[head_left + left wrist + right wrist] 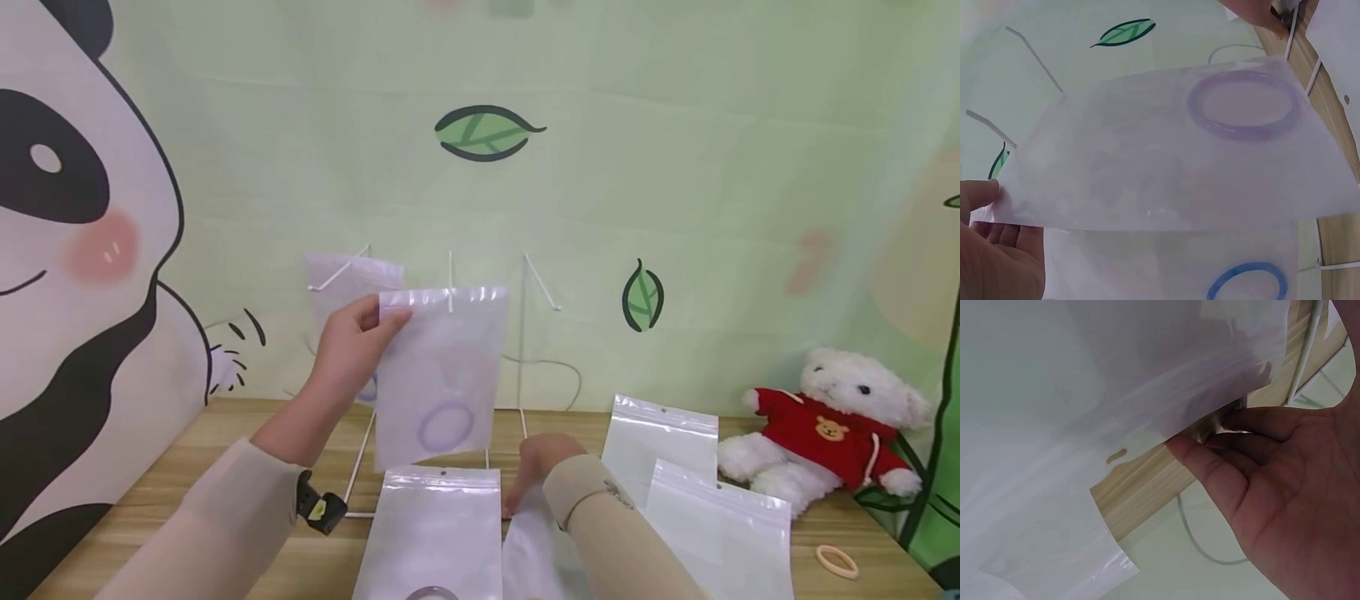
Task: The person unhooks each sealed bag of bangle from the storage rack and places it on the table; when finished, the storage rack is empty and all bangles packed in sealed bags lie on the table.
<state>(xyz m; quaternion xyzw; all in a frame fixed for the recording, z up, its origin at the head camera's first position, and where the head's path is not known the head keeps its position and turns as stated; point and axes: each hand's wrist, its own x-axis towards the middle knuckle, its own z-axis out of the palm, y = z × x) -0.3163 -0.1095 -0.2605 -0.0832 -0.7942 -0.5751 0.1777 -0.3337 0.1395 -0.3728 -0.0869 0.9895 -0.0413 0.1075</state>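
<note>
In the head view: pinching, between thumb and fingers of the left hand (pixel 352 342), the upper left corner of a translucent purple-ring bag (pixel 442 358). Held upright, slightly tilted, in front of a white wire rack, with the purple ring (pixel 424 428) low inside. Overlapping, at the top edge, with the middle prong (pixel 451 275); cannot tell if threaded on it or not. Behind, more to the left, at the left prong (pixel 337 270): a rear bag (pixel 367 283). Reaching down with the right hand (pixel 543 462) to the top of a pale bag (pixel 528 542) on the wooden table (pixel 210 450). Just beside: a front bag (pixel 431 533); farther right, two overlapping bags (pixel 720 533), a beige ring (pixel 820 555) and a white teddy bear (pixel 832 429) in red clothes.

In the left wrist view: gripping the same bag at its corner, between thumb and curled fingers. Seen through the film, near the far end: the purple ring. Below, in the rear bag: a blue ring (pixel 1247 267).

In the right wrist view: with thumb and fingers bent toward each other, at a bag's edge, near a small hole (pixel 1116 455). Partly hidden at the fingertips, so cannot tell whether pinching anything.
</note>
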